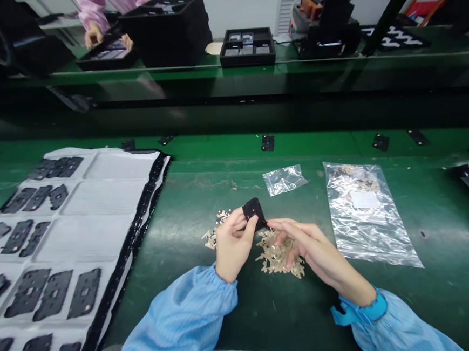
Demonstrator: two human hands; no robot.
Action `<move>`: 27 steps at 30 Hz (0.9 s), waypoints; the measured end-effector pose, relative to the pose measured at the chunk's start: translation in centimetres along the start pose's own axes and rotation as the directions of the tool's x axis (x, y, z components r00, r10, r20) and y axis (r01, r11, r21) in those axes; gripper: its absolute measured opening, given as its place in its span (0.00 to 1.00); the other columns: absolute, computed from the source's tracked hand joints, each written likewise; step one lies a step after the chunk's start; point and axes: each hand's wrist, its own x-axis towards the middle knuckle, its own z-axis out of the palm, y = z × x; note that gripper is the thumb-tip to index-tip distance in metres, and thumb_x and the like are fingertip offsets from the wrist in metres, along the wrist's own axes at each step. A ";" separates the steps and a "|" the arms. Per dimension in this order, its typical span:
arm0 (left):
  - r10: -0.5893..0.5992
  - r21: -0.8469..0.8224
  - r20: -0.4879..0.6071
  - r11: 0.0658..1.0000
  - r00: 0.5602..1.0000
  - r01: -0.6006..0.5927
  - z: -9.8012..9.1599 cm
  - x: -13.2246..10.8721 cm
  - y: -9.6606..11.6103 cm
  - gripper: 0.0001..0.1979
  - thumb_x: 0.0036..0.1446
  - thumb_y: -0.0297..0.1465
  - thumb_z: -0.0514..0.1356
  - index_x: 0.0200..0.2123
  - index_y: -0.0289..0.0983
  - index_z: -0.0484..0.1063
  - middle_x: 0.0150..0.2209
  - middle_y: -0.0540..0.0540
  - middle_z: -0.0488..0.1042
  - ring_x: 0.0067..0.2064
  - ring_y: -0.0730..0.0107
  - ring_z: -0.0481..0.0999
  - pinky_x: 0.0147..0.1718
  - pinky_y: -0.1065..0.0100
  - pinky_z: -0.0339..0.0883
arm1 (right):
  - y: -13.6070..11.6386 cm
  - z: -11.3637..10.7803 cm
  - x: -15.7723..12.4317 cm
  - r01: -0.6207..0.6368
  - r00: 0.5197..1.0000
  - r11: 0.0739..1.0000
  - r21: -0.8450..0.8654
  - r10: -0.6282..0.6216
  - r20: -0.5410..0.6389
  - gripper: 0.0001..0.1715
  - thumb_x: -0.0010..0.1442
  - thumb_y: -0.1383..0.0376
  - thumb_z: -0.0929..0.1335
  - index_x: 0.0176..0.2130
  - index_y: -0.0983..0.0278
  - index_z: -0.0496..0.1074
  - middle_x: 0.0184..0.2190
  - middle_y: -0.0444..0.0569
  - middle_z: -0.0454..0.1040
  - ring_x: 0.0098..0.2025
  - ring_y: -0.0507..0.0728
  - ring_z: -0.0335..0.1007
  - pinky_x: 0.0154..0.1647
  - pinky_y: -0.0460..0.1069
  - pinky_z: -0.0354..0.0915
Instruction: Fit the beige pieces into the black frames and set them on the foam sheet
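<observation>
My left hand (pixel 234 243) grips a flat black plastic part (pixel 254 213) between thumb and fingers, tilted up above the bench. Stretched toward its lower right edge is the index finger of my right hand (pixel 305 243); the other fingers are apart, over a heap of small beige pieces (pixel 279 256). I cannot tell whether the fingertip carries a tiny piece. Behind my left hand lies a smaller pile of beige and black bits (pixel 211 238), partly hidden by the hand.
At left, a white compartment tray (pixel 110 201) holds several black parts (pixel 85 292). A small clear bag (pixel 284 180) and a larger bag of pieces (pixel 369 230) lie on the green bench (pixel 270 324). Across the raised shelf, a co-worker's hand (pixel 93 35) is near black boxes (pixel 168 32).
</observation>
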 end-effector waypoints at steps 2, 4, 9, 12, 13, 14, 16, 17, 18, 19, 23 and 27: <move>-0.003 -0.002 0.000 1.000 1.000 0.003 0.0 0.0 0.0 0.15 0.53 0.31 0.61 0.45 0.34 0.72 0.42 0.42 0.79 0.44 0.62 0.78 0.39 0.70 0.74 | 0.1 0.0 0.0 0.010 1.000 1.000 0.004 -0.010 0.008 0.17 0.60 0.56 0.65 0.44 0.61 0.76 0.49 0.53 0.68 0.36 0.54 0.69 0.20 0.45 0.73; -0.008 -0.005 0.001 1.000 1.000 0.008 0.0 0.0 0.0 0.15 0.53 0.31 0.61 0.45 0.34 0.72 0.41 0.42 0.79 0.44 0.62 0.78 0.39 0.70 0.73 | 0.0 0.1 0.0 0.013 1.000 1.000 0.013 -0.014 0.013 0.17 0.60 0.56 0.65 0.43 0.61 0.77 0.50 0.53 0.67 0.37 0.55 0.68 0.19 0.45 0.72; -0.017 -0.003 0.003 1.000 1.000 0.017 0.0 -0.1 0.3 0.15 0.53 0.32 0.62 0.44 0.34 0.72 0.41 0.42 0.79 0.43 0.63 0.78 0.39 0.70 0.73 | -0.2 0.0 0.1 -0.034 0.999 0.997 0.073 0.034 0.006 0.17 0.60 0.56 0.65 0.43 0.62 0.77 0.43 0.53 0.70 0.33 0.54 0.67 0.17 0.44 0.71; -0.021 0.008 0.001 1.000 1.000 0.021 0.0 -0.1 0.4 0.15 0.53 0.32 0.62 0.44 0.34 0.72 0.41 0.42 0.79 0.43 0.63 0.78 0.38 0.71 0.74 | -0.3 -0.2 0.2 -0.054 0.999 0.990 0.130 0.053 0.013 0.16 0.59 0.57 0.66 0.42 0.63 0.77 0.41 0.54 0.72 0.34 0.54 0.66 0.16 0.43 0.69; -0.021 0.012 -0.001 1.000 1.000 0.021 0.0 -0.1 0.4 0.15 0.53 0.32 0.62 0.44 0.34 0.72 0.41 0.42 0.79 0.43 0.63 0.79 0.38 0.71 0.74 | -0.3 -0.2 0.3 -0.059 0.998 0.988 0.144 0.058 0.016 0.16 0.59 0.57 0.66 0.42 0.64 0.77 0.41 0.54 0.72 0.34 0.54 0.66 0.15 0.42 0.68; -0.019 0.015 -0.001 1.000 1.000 0.019 0.0 -0.1 0.5 0.15 0.53 0.32 0.62 0.44 0.34 0.72 0.41 0.42 0.79 0.43 0.63 0.79 0.38 0.71 0.74 | -0.3 -0.2 0.3 -0.064 0.998 0.986 0.155 0.062 0.018 0.16 0.59 0.58 0.66 0.42 0.64 0.77 0.41 0.54 0.72 0.33 0.54 0.66 0.15 0.42 0.68; -0.018 0.018 -0.002 1.000 1.000 0.018 0.0 -0.1 0.5 0.15 0.52 0.33 0.62 0.43 0.34 0.72 0.41 0.42 0.79 0.43 0.62 0.79 0.38 0.71 0.74 | -0.3 -0.3 0.4 -0.068 0.998 0.983 0.168 0.067 0.015 0.16 0.59 0.58 0.66 0.42 0.64 0.77 0.41 0.54 0.72 0.32 0.53 0.66 0.14 0.42 0.67; -0.018 0.016 -0.002 1.000 1.000 0.018 0.0 -0.1 0.6 0.15 0.52 0.33 0.62 0.43 0.34 0.73 0.41 0.42 0.79 0.43 0.62 0.78 0.38 0.70 0.74 | -0.3 -0.3 0.4 -0.068 0.998 0.983 0.171 0.067 0.011 0.16 0.59 0.58 0.67 0.42 0.65 0.77 0.40 0.54 0.73 0.32 0.53 0.66 0.14 0.42 0.67; -0.021 0.012 0.000 1.000 1.000 0.021 0.0 -0.1 0.7 0.15 0.52 0.33 0.62 0.43 0.34 0.73 0.41 0.41 0.79 0.43 0.61 0.78 0.39 0.69 0.74 | -0.2 -0.3 0.4 -0.069 0.998 0.982 0.173 0.068 0.009 0.16 0.58 0.58 0.67 0.41 0.65 0.77 0.38 0.53 0.73 0.31 0.53 0.66 0.14 0.42 0.67; -0.025 0.005 0.004 1.000 1.000 0.025 0.0 -0.2 0.7 0.16 0.52 0.33 0.63 0.43 0.34 0.73 0.41 0.41 0.79 0.43 0.61 0.78 0.39 0.69 0.74 | -0.2 -0.3 0.4 -0.072 0.997 0.982 0.175 0.071 0.010 0.16 0.58 0.57 0.67 0.41 0.65 0.77 0.35 0.52 0.73 0.30 0.53 0.66 0.14 0.42 0.66; -0.055 -0.041 0.036 0.998 0.998 0.056 0.0 -0.3 1.1 0.16 0.51 0.34 0.63 0.44 0.33 0.72 0.41 0.40 0.79 0.43 0.61 0.78 0.40 0.67 0.74 | -0.2 -0.5 0.4 -0.094 0.995 0.977 0.191 0.090 0.032 0.17 0.59 0.57 0.67 0.43 0.65 0.76 0.22 0.45 0.67 0.24 0.51 0.64 0.14 0.42 0.65; -0.099 -0.070 0.057 0.992 0.993 0.103 -0.1 -0.2 1.3 0.17 0.50 0.34 0.64 0.44 0.33 0.72 0.41 0.40 0.79 0.42 0.61 0.79 0.40 0.66 0.74 | -0.1 -0.7 0.5 -0.092 0.996 0.982 0.164 0.091 0.014 0.17 0.59 0.56 0.67 0.41 0.65 0.76 0.22 0.44 0.67 0.21 0.49 0.63 0.13 0.41 0.62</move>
